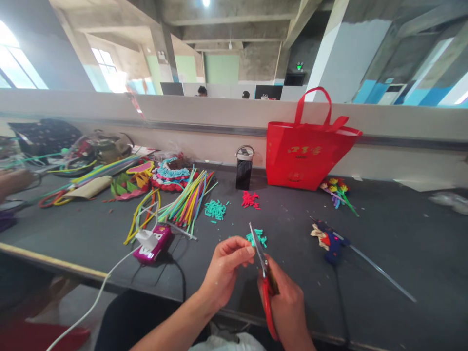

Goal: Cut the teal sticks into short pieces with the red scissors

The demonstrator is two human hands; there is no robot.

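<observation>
My right hand (287, 304) is closed round the red handles of a pair of scissors (260, 256), whose blades point up and away from me. My left hand (224, 268) is pinched shut just left of the blades; what it holds is too small to make out. Right behind the blade tips lies a small heap of teal pipe-cleaner pieces (257, 238) on the dark table (383, 253). Further back are another teal heap (215, 209) and a red heap (250, 200).
A bundle of coloured pipe cleaners (188, 197) lies left of centre beside a pink power strip (153, 243) with a white plug and cable. A glue gun (329, 240), black bottle (243, 168), red tote bag (307, 151) and craft flowers (338, 190) stand further off. Another person's arm (12, 181) shows at far left.
</observation>
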